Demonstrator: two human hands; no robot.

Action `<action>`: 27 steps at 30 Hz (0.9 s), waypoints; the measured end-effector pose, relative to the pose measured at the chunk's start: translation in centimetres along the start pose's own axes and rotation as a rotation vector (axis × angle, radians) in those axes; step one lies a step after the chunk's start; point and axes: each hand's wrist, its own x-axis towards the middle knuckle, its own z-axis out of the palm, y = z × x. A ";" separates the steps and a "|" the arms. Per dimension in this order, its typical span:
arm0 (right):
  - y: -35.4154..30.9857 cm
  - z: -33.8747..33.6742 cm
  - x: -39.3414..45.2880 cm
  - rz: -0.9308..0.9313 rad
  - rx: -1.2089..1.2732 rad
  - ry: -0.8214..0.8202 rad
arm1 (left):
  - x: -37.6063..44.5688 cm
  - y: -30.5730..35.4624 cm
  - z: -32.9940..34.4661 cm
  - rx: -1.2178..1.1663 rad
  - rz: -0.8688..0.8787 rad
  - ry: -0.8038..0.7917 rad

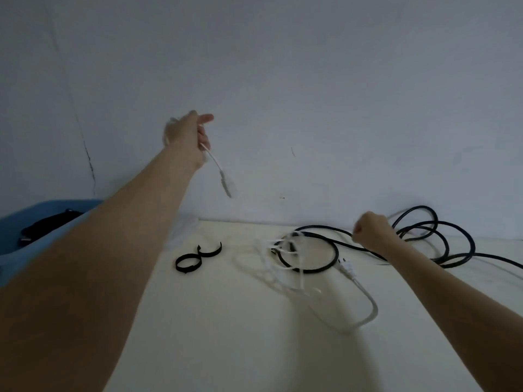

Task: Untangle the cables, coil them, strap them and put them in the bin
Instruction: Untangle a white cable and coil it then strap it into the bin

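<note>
My left hand (188, 134) is raised high in front of the wall and grips a white cable (219, 168), whose plug end dangles below the hand. My right hand (372, 232) is low over the table with its fingers curled round a black cable (441, 239), close to where that cable crosses the white one. More white cable (365, 304) lies in tangled loops on the cream table (226, 321), threaded through a black loop (319, 264). A blue bin (17, 222) stands at the far left with something black inside.
Two black straps (195, 257), curled into rings, lie on the table left of the tangle. The black cable trails off the right edge of view. A grey wall rises right behind the table.
</note>
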 end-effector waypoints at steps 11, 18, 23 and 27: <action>-13.1 -1.6 -0.8 -0.479 0.654 -0.384 | -5.3 -1.6 2.5 0.253 -0.398 -0.725; -12.3 0.2 -2.2 -0.424 0.892 -0.355 | -7.3 -1.1 4.2 -0.077 -0.278 -0.939; -10.6 1.3 -2.2 -0.432 0.784 -0.364 | -5.7 -1.7 5.4 -0.351 -0.108 -0.570; -9.4 0.9 -1.6 -0.478 0.589 -0.305 | -4.5 -1.2 4.5 -0.379 -0.042 -0.340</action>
